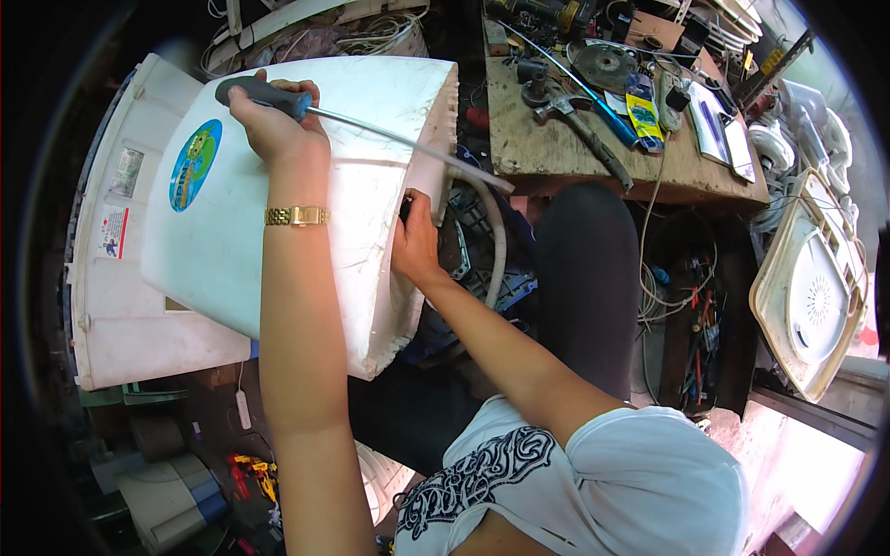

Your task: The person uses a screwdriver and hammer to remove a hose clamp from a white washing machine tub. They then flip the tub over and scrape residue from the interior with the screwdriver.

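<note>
Chiefly: one white plastic housing [232, 250], bulky, lying tilted to the person's left, beside the wooden workbench [524, 144].

Left hand [280, 132]: raised over the housing, fingers wrapped around the dark handle of a long screwdriver [365, 129]; gold watch [297, 216] at the wrist. Right hand [414, 246]: fingers bent at the housing's end nearest the bench, beside something small and dark; whether it grips anything cannot be told.

Hazards, as judged: the long shaft crosses above the right hand, so a careless swing or a slip under pressure could strike those fingers. The housing, resting at a slant, could rock or slide if pushed at one end. Its thin-looking rim could crack if levered hard. The grey hose [496, 241] close by could snag the forearm.

Condition of housing: smooth, slightly glossy white shell, rounded corners; blue-and-green oval sticker [197, 165] on the broad face; notched rim, brownish grime along the lower edge, scattered scuffs.
</note>
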The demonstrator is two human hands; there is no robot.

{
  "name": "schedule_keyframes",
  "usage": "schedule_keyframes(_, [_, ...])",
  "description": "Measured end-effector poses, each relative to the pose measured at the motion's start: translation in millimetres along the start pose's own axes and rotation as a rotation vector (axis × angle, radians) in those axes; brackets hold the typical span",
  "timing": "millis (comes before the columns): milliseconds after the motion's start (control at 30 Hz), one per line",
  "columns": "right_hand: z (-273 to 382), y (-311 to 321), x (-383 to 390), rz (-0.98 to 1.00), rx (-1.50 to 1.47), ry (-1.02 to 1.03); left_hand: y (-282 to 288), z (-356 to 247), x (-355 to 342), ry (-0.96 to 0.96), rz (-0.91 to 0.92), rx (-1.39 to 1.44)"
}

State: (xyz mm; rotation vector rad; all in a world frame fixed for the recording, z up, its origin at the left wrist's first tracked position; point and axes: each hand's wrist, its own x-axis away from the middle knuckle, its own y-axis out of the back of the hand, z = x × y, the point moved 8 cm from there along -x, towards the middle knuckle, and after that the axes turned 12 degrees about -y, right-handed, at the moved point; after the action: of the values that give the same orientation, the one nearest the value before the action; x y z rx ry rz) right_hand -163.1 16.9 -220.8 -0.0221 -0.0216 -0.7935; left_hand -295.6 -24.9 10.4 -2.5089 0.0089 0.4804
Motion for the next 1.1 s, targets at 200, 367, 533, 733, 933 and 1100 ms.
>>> schedule_keyframes(200, [0.1,5.0,2.6,0.012,-0.043,0.011,-9.0,-20.9,4.7,-0.048,0.172,0.006])
schedule_keyframes(367, [9.6,2.1,12.5,-0.071,-0.074,0.058,10.6,-33.2,-5.4,-0.008,0.059,-0.010])
schedule_keyframes(533, [10.4,10.3,18.0,-0.015,-0.096,-0.033,21.3,-52.0,-11.3,-0.025,0.035,0.025])
schedule_keyframes(733, [20.8,9.5,28.2,-0.097,-0.078,-0.064,11.8,-67.3,-3.8,-0.073,0.104,-0.004])
schedule_keyframes(933, [42.1,28.8,52.9,-0.075,0.021,-0.119,17.6,-100.7,-3.0,-0.071,0.163,0.059])
schedule_keyframes(1100, [72.4,10.6,124.0,0.278,0.064,0.063,6.7,-111.2,18.9,-0.110,0.322,0.101])
